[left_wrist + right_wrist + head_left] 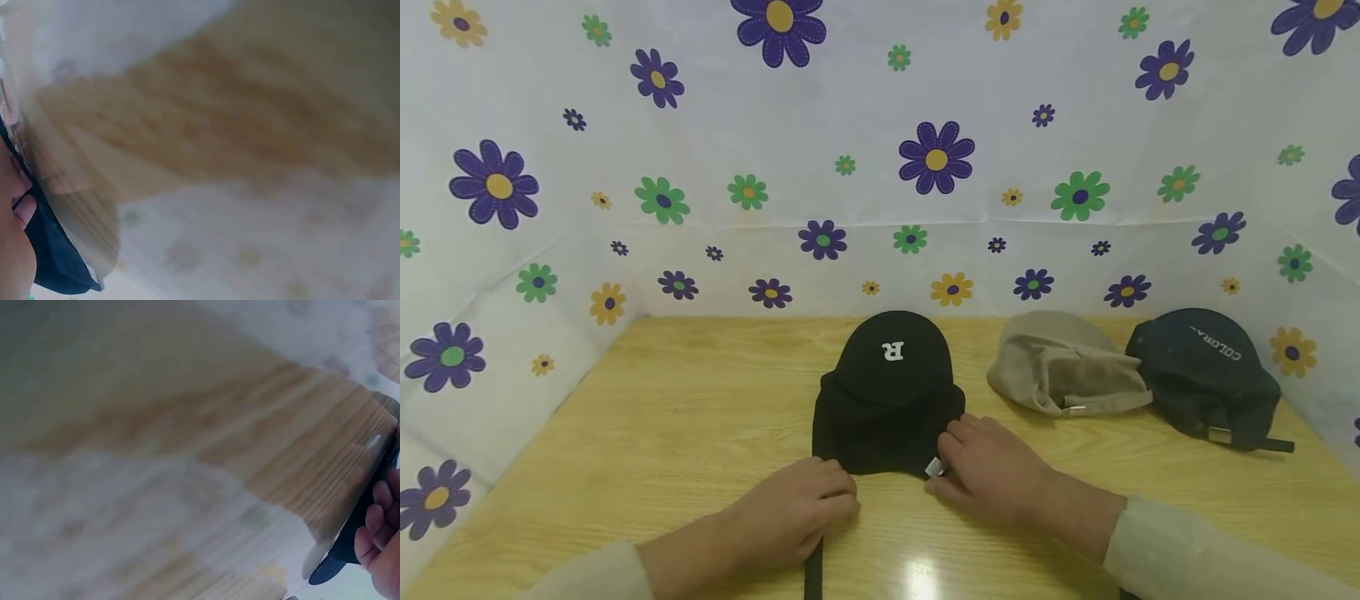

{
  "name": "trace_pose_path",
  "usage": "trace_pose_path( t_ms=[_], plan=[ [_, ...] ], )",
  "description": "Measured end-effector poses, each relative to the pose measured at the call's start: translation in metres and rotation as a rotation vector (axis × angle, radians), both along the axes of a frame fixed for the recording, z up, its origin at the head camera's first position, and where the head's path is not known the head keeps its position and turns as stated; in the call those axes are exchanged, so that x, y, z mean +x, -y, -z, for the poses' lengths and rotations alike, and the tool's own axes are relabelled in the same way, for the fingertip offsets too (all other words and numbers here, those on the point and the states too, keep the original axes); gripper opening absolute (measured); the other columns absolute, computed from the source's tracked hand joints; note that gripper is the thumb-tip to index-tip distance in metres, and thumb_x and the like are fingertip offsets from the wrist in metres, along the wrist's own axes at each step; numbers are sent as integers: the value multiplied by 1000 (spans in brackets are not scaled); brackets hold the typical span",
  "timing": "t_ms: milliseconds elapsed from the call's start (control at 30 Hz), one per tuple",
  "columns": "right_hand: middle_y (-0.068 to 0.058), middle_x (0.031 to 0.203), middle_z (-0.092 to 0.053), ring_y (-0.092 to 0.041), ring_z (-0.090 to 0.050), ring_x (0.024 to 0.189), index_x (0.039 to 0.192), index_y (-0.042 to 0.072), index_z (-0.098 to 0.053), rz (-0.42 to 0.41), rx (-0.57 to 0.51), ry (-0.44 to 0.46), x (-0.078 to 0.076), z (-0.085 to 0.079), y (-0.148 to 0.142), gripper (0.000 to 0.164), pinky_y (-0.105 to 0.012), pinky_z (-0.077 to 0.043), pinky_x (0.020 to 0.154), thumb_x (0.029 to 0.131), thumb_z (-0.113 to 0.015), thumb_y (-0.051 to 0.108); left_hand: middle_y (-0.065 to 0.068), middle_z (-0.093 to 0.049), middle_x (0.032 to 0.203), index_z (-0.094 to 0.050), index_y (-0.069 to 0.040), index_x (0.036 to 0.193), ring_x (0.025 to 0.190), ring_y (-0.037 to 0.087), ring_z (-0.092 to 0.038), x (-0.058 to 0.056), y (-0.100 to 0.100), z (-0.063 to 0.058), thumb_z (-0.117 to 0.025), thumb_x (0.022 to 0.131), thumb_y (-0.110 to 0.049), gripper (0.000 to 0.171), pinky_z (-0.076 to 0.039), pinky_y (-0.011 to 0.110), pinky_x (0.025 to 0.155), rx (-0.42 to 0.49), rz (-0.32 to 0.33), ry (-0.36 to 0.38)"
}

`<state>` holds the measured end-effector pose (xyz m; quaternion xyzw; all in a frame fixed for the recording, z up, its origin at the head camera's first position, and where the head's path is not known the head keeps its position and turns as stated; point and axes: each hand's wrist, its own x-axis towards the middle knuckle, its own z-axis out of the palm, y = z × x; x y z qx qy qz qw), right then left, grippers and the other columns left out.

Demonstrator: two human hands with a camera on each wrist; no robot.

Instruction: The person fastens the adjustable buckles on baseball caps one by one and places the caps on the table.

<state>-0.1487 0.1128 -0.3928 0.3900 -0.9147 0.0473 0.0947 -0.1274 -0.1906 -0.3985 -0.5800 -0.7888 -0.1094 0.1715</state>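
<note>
A black cap [895, 358] with a white letter R lies on the wooden table, its lower part spread flat toward me. At its lower left corner, my left hand [793, 508] grips the edge with bent fingers. My right hand [996, 471] pinches the lower right edge, beside a small white tag [935, 467]. In the left wrist view, part of the dark cap [56, 256] shows by the fingers. The right wrist view has curled fingertips [375, 519] on the dark fabric [356, 531].
A beige cap [1045, 358] and a dark navy cap [1202, 375] with white lettering lie side by side at the right of the table [700, 400]. A black strip [813, 571] runs below my left hand. Flower-printed white cloth [850, 108] encloses the back and sides.
</note>
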Motion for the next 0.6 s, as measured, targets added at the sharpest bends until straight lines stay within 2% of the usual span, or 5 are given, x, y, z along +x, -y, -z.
trace_pose_path(
  t_ms=[133, 233, 400, 600],
  plan=[
    [10, 83, -48, -7, -43, 77, 87, 19, -55, -76, -91, 21, -1, -1, 0, 22, -24, -44, 71, 91, -70, 35, -6, -61, 98, -66, -15, 97, 88, 10, -55, -1, 1, -6, -59, 80, 4, 26, -48, 26, 79, -42, -1, 0],
    [9, 87, -52, -6, -47, 77, 96, 18, -57, -147, -145, 31, 0, -2, -1, 16, -21, -47, 70, 90, -71, 21, -7, -59, 93, -65, -16, 93, 84, 10, -53, -3, -1, -8, -62, 78, 1, 24, -45, 25, 77, -79, 2, 7],
    [5, 93, -59, -8, -52, 81, 119, 16, -63, -221, -137, 1, 1, -1, 0, 25, -20, -50, 73, 94, -64, 13, -10, -56, 87, -63, -19, 87, 79, 8, -49, -3, -4, -6, -64, 76, 1, 22, -39, 21, 73, -109, 37, 7],
    [1, 99, -59, -10, -54, 87, 116, 9, -69, -275, -99, -30, 1, 0, 1, 22, -22, -52, 79, 94, -65, 13, -12, -57, 82, -62, -21, 81, 77, 7, -48, 0, -2, -6, -67, 73, 10, 33, -39, 20, 71, -77, 29, 30]
  ],
)
